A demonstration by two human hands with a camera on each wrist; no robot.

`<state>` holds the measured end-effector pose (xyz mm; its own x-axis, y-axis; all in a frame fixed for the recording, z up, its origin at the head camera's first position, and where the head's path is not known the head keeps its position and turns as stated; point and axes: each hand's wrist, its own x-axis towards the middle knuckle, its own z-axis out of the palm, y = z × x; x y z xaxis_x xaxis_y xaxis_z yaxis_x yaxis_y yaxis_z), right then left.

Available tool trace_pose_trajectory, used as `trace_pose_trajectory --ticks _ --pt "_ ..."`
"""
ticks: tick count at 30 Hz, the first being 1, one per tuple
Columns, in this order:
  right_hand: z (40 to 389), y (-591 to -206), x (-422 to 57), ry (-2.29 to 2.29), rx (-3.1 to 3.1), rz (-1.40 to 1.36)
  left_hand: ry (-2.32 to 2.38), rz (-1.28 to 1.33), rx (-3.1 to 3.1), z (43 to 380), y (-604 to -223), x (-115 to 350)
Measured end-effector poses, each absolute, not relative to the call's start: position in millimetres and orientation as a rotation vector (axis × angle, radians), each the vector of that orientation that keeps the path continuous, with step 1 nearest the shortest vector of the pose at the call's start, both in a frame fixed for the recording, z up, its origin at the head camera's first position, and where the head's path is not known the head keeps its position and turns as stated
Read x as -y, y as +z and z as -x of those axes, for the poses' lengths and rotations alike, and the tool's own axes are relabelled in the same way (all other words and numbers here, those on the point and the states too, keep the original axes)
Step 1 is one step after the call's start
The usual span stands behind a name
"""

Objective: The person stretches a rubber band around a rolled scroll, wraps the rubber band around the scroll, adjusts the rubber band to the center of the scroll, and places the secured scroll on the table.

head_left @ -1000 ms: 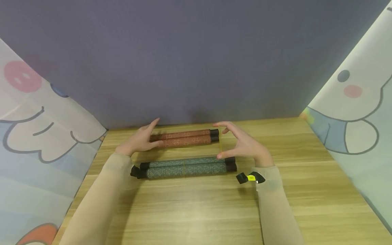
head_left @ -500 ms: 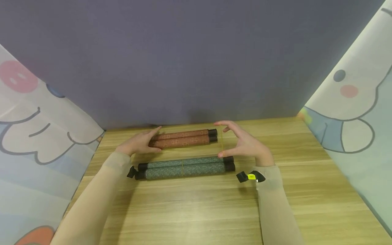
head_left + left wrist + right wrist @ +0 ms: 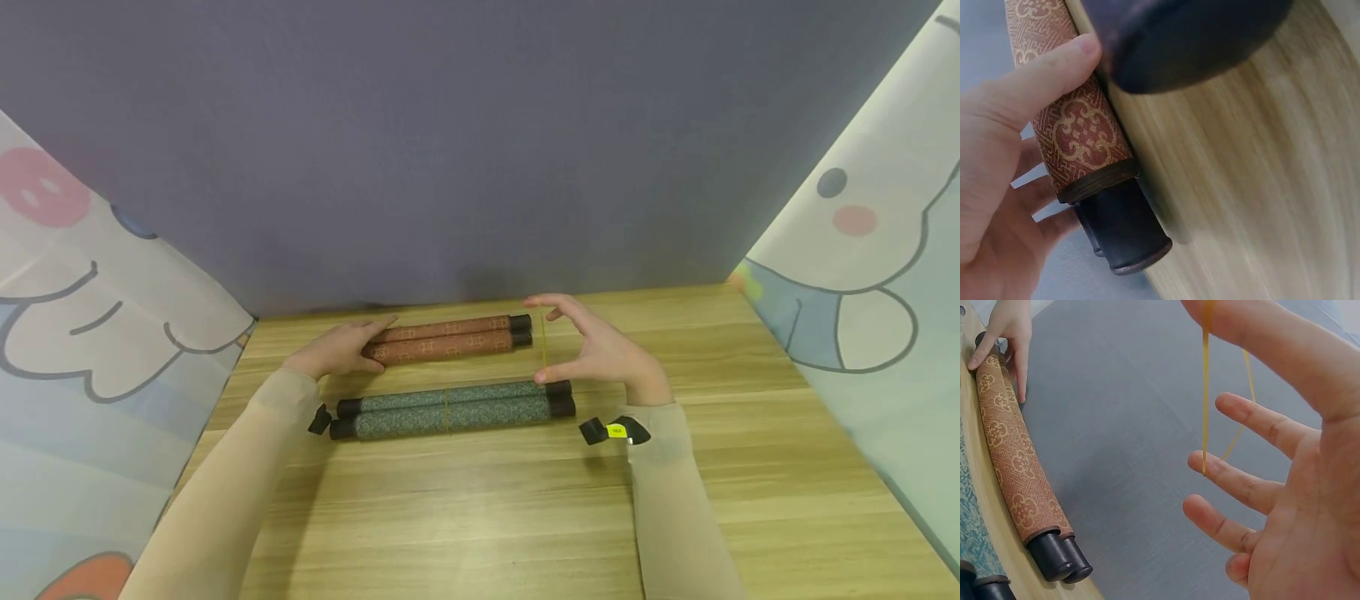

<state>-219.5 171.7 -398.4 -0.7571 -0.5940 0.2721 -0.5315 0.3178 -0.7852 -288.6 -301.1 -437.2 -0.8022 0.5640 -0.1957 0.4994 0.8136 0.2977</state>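
Two red-brown patterned scrolls (image 3: 450, 339) with black end knobs lie side by side near the back of the table. My left hand (image 3: 339, 350) grips their left end, the thumb on the near side and the fingers on the far side, as the left wrist view (image 3: 1004, 150) shows. To the right of the scrolls, my right hand (image 3: 600, 346) is held with thumb and fingers spread. A yellow rubber band (image 3: 1205, 394) is stretched between its thumb and fingers, apart from the scroll ends. Nearer lie two green scrolls (image 3: 465, 410), with a thin band round their middle.
The wooden table (image 3: 465, 517) ends at a grey back panel (image 3: 480, 167). Cartoon-printed sheets (image 3: 67, 333) stand at the left and right sides. Black wrist cameras (image 3: 593, 432) hang by both sleeves, the left one close to the green scrolls' end.
The left thumb and fingers have drawn in and closed round the red scrolls' left end. The right hand has hardly moved, its band still stretched.
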Motion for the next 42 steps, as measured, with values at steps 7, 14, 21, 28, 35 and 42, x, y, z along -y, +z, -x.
trace_pose_trajectory --ticks 7,14,21,28,35,42 --pt "219 -396 -174 -1.442 -2.544 1.025 0.216 -0.803 -2.854 284 -432 294" --pt "218 -398 -180 -1.456 -2.583 0.954 -0.007 -0.74 -3.047 277 -418 281" --pt "219 -398 -184 -1.448 -2.6 0.924 -0.038 -0.765 -3.14 269 -411 274" --pt "219 -400 -189 -1.47 -2.605 0.916 -0.037 -0.792 -3.244 257 -398 273" --pt "219 -398 -196 -1.51 -2.652 0.893 0.193 -0.839 -3.338 236 -372 272" --pt "220 -400 -206 -1.63 -2.662 0.92 0.396 -0.912 -3.417 212 -360 269"
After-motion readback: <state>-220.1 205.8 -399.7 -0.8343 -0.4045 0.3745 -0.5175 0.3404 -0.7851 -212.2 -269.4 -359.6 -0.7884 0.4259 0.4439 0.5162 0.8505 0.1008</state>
